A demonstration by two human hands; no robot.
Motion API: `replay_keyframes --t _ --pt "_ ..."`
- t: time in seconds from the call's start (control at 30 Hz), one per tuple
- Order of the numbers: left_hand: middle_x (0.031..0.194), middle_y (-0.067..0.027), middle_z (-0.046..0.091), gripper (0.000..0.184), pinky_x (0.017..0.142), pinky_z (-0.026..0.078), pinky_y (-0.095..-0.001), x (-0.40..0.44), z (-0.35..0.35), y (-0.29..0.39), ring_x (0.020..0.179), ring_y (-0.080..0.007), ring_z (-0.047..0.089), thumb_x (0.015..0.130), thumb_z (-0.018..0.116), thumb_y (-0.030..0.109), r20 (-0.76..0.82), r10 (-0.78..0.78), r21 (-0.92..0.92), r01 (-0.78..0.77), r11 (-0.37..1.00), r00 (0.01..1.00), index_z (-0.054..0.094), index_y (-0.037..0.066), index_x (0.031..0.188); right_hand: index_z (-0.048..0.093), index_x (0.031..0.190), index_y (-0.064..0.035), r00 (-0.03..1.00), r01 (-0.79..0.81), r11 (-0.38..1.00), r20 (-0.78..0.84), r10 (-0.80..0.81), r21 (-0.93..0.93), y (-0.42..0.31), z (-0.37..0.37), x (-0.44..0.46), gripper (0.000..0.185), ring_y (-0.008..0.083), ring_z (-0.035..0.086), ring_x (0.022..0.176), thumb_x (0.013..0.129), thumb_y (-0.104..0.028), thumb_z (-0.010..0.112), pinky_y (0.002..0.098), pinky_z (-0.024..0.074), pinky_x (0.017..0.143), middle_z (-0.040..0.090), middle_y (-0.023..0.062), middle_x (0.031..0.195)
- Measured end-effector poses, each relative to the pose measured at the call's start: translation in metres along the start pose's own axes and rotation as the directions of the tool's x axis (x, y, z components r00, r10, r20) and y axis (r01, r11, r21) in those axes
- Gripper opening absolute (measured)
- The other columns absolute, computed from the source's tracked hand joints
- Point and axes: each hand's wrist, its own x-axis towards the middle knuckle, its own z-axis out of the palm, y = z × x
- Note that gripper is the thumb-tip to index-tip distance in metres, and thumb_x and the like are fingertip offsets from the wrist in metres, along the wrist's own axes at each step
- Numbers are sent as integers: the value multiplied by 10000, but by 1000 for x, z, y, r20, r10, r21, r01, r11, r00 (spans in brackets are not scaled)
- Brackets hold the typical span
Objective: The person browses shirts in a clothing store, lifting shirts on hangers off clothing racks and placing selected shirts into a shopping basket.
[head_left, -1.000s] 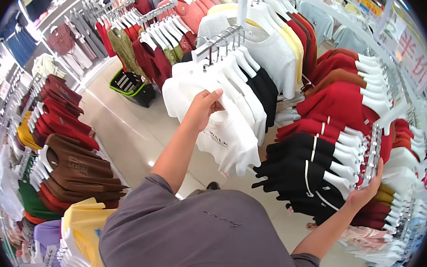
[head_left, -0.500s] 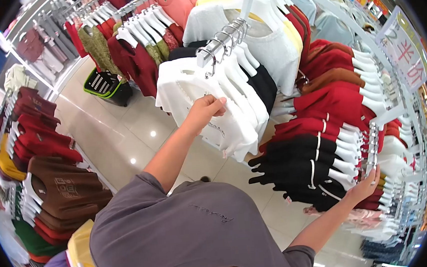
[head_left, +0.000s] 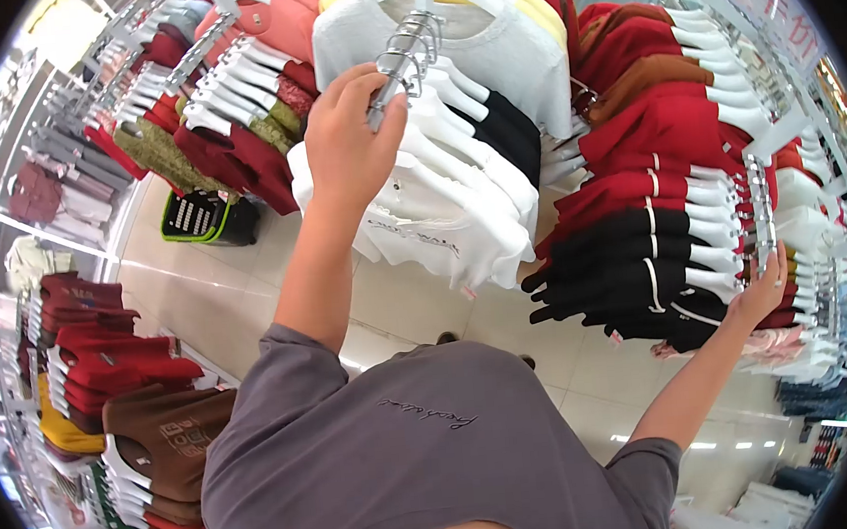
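Observation:
My left hand (head_left: 352, 136) is raised at the front rail (head_left: 412, 52), its fingers and thumb closed around the near end by the hanger hooks. White tops (head_left: 421, 230) with dark lettering hang just below it on white hangers, with black garments (head_left: 510, 128) behind them. At the right, my right hand (head_left: 764, 287) has its fingers against the lower end of another metal rail (head_left: 761, 203); its grip is partly hidden. Black garments with white stripes (head_left: 613, 265) and red ones (head_left: 627, 189) hang beside that hand.
A black and green basket (head_left: 206, 219) stands on the tiled floor (head_left: 276, 286) at the left. Brown tops (head_left: 172, 423) and dark red clothes (head_left: 118, 358) hang on the left racks. A light grey sweater (head_left: 447, 59) hangs behind the front rail.
My left hand has moved up from the white tops to the rail end. My right hand remains at its rail. The view has shifted, and the white tops hang lower beneath my left hand.

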Motion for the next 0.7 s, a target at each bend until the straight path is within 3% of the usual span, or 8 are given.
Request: replay_keyframes --t 0.03,0.23,0.33,0.7 --pt "1085 -147 692 217 799 535 -361 -5 6 -3 898 -303 673 805 713 94 50 -99 -38 101 994 994 654 -5 988 609 1247 4 1000 0 1000 -2 0 1 -1 0 -1 377 203 620 1044 917 -177 595 337 510 876 622 100 1211" --pt "1102 -156 702 193 855 520 -307 -15 18 -11 959 -221 677 835 672 42 -17 -217 -219 209 953 976 661 -47 1006 621 1223 16 999 36 999 -22 -36 -12 -5 4 -4 355 171 619 1010 914 -157 602 318 520 845 639 84 1184" --pt "1118 -141 700 188 864 510 -299 -14 19 -5 969 -192 660 851 665 54 -9 -272 -258 261 930 962 659 -53 1005 627 1222 1 999 19 999 -29 -21 -50 -7 6 -7 339 174 600 1078 933 -166 573 331 526 876 625 73 1239" --pt "1173 -139 682 212 826 511 -283 -16 18 -6 947 -170 637 860 658 57 44 -322 -289 320 902 946 647 -46 1045 627 1201 30 998 45 999 -49 -46 -27 -15 14 -14 332 183 614 1067 920 -140 580 324 531 876 623 90 1244"
